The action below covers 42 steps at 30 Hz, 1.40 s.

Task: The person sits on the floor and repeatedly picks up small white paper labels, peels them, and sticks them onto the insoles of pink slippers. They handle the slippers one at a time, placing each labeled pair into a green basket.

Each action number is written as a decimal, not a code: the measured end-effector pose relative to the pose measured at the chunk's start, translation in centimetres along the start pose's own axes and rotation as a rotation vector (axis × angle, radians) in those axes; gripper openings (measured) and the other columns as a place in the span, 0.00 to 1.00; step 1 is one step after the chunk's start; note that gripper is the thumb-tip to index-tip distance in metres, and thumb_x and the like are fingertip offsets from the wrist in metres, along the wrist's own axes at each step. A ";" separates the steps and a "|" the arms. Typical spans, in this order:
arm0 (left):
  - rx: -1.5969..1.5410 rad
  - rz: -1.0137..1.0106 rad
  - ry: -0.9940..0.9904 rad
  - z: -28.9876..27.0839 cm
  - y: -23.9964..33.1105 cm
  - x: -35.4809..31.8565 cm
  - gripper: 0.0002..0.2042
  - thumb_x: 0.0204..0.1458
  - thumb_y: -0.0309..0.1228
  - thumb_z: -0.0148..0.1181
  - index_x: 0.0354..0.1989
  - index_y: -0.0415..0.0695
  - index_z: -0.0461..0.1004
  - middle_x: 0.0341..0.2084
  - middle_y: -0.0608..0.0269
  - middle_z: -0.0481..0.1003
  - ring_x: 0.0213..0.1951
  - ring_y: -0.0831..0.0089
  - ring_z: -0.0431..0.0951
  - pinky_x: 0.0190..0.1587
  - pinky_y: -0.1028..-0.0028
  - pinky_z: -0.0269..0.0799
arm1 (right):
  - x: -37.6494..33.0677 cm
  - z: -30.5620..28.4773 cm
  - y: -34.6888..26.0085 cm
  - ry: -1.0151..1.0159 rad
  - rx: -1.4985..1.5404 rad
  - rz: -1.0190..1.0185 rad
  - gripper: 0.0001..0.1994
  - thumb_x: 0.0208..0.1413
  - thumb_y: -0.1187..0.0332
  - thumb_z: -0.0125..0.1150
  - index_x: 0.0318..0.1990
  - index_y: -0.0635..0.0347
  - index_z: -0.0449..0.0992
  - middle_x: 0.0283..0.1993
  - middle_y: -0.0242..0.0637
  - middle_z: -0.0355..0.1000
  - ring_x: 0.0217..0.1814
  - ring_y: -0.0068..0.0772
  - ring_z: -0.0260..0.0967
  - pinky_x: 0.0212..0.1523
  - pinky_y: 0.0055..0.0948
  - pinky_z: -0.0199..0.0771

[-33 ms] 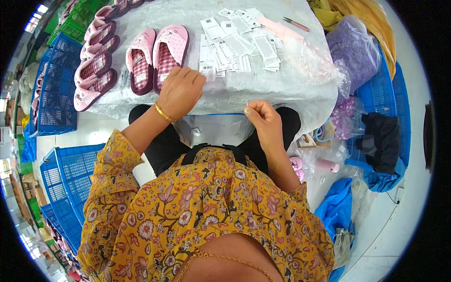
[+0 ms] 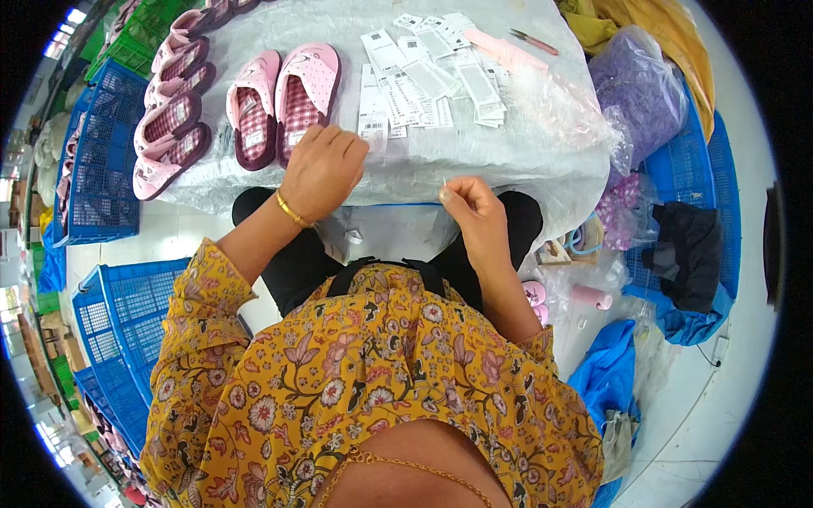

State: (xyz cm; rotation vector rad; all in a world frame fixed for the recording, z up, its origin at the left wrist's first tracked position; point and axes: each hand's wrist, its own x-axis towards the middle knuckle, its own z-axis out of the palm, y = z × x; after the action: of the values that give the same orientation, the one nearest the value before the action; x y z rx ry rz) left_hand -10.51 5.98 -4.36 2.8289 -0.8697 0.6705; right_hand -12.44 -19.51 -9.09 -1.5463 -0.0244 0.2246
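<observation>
- Slipper pr. [image 2: 312, 72] on the plastic-covered table [image 2: 406, 173], ahead of the person & a bit left; heels toward the body, toes away.
- Long axis of the pr. runs roughly fore-aft, tops leaning slightly R; the two sit side by side, v. close.
- L hand [image 2: 326, 165] is the nearer one by far: overlaps the heel end of the R-side slipper in view; contact w/ it can't be told.
- L grip: fingers curled in, back of hand up; can't tell how far open underneath, or if anything's held.
- Paper tags [image 2: 421, 80] spread just R of the pr., ahead & R of L hand; nearest tag is right by its fingertips, touching or not unclear. That tag's long side also runs approx. fore-aft.
- R hand [image 2: 478, 212] at the near table edge, well apart from the slippers, which lie ahead & L of it. Thumb + index pinched shut on what looks like a thin pale sliver [image 2: 445, 180], sticking up/away; too small to ID.
- Gap btwn hands: R hand sits R of L hand & nearer the body.
</observation>
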 end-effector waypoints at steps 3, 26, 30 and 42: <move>-0.032 -0.011 0.033 -1.3 1.9 -1.5 0.07 0.39 0.25 0.61 0.28 0.44 0.71 0.26 0.64 0.72 0.32 0.66 0.72 0.36 0.67 0.66 | 1.5 1.7 0.2 -0.034 0.057 -0.007 0.08 0.58 0.67 0.63 0.37 0.63 0.76 0.30 0.24 0.70 0.32 0.12 0.63 0.34 0.16 0.65; -1.594 -1.089 0.052 0.7 5.1 -5.5 0.10 0.57 0.23 0.57 0.47 0.37 0.73 0.34 0.66 0.77 0.32 0.81 0.76 0.37 0.81 0.73 | 0.8 5.9 -2.1 0.129 -0.546 -0.766 0.05 0.49 0.73 0.66 0.35 0.55 0.78 0.36 0.34 0.74 0.39 0.38 0.70 0.43 0.32 0.70; -1.648 -1.025 0.061 -0.3 5.2 -5.2 0.11 0.56 0.21 0.56 0.47 0.37 0.73 0.36 0.66 0.77 0.35 0.82 0.76 0.39 0.81 0.73 | 0.8 6.0 -2.9 0.090 -0.654 -0.869 0.07 0.48 0.72 0.67 0.36 0.56 0.77 0.40 0.31 0.77 0.46 0.39 0.71 0.47 0.34 0.69; -1.518 -0.778 0.024 -0.4 5.3 -4.8 0.10 0.56 0.22 0.58 0.47 0.38 0.74 0.37 0.69 0.76 0.38 0.85 0.73 0.42 0.81 0.70 | -0.4 6.3 -2.3 0.016 -0.497 -0.730 0.06 0.52 0.72 0.64 0.36 0.58 0.75 0.38 0.38 0.78 0.38 0.43 0.75 0.40 0.37 0.73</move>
State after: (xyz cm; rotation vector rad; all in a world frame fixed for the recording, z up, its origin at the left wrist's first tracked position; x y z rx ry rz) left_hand -17.19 4.12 -6.27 1.4764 -0.0342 -0.1213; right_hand -13.52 -13.41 -6.56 -1.9206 -0.6622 -0.4027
